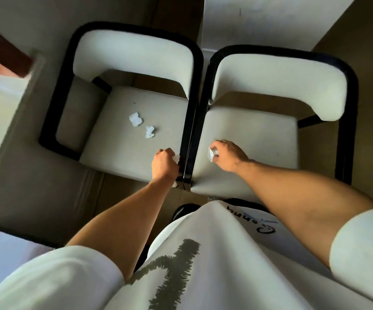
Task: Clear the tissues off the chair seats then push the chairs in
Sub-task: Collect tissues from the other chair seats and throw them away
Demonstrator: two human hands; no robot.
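Observation:
Two white padded chairs with black frames stand side by side below me. On the left chair seat (123,151) lie two crumpled white tissues, one tissue (135,119) farther back and a second tissue (149,132) nearer me. My left hand (165,164) hovers at that seat's right front corner, fingers curled round a white tissue wad (176,158). My right hand (228,154) rests on the right chair seat (259,139) near its left edge and pinches another crumpled tissue (211,153).
The chairs' black frames (187,139) touch between the two seats. A pale table top (268,16) lies beyond the right chair's backrest. A wooden edge (0,52) and a light surface are at far left. My dark shoes (185,210) stand just before the chairs.

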